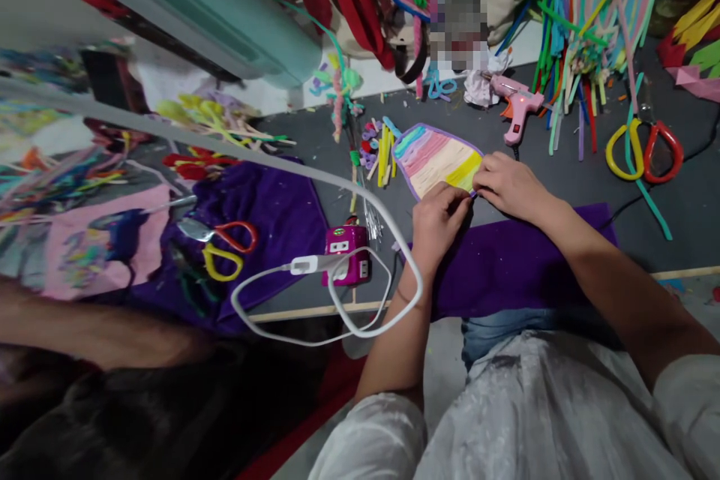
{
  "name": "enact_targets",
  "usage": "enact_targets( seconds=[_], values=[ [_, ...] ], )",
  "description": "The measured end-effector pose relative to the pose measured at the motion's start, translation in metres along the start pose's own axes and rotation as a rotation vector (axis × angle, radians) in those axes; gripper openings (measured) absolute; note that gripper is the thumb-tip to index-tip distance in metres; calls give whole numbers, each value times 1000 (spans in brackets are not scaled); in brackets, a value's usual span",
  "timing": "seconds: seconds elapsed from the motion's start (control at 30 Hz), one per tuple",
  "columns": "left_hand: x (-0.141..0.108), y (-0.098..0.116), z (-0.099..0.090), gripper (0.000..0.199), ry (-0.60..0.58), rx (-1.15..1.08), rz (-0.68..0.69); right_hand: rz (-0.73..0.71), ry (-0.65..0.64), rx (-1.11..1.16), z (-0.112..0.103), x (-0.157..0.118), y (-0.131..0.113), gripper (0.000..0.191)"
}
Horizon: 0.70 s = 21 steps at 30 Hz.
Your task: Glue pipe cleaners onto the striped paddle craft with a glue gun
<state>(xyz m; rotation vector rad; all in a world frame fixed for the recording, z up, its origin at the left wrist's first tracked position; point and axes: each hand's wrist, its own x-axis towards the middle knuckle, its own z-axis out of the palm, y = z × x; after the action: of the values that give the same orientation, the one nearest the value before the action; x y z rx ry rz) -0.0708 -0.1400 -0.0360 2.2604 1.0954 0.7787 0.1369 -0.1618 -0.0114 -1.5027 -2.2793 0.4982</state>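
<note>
A striped craft piece (pixel 436 161) in blue, pink, cream and yellow, edged in purple, lies on the dark table. My left hand (pixel 442 221) pinches its lower edge, fingers pressed together. At the lower right corner, my right hand (pixel 509 184) has its fingers closed on the same purple edging. Both sets of fingertips nearly meet there. A purple cloth (pixel 506 270) lies under my wrists at the table's front. Just behind my right hand is a pink glue gun (pixel 520 103). Short yellow pieces (pixel 385 156) sit left of the craft piece.
Red-and-yellow scissors (pixel 644 154) lie at right, near bundled pipe cleaners (pixel 590 37). A magenta power adapter (pixel 346 255) and looping white cable (pixel 413 270) are left of my left arm. More scissors (pixel 228 247) rest on purple fabric. Another person's arm (pixel 101 322) is at lower left.
</note>
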Motion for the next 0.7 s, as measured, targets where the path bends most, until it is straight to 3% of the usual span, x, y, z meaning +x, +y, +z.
enact_targets(
  seconds=[0.27,0.5,0.7],
  values=[
    [-2,-1,-7,7,-49,-33,24,41,-32,-48,0,3,-8,20],
    [-6,-5,-10,21,-41,-121,-7,77,-7,-61,1,3,-14,19],
    [-5,-4,-11,15,-53,-99,17,94,25,61,-7,-2,-3,20]
  ],
)
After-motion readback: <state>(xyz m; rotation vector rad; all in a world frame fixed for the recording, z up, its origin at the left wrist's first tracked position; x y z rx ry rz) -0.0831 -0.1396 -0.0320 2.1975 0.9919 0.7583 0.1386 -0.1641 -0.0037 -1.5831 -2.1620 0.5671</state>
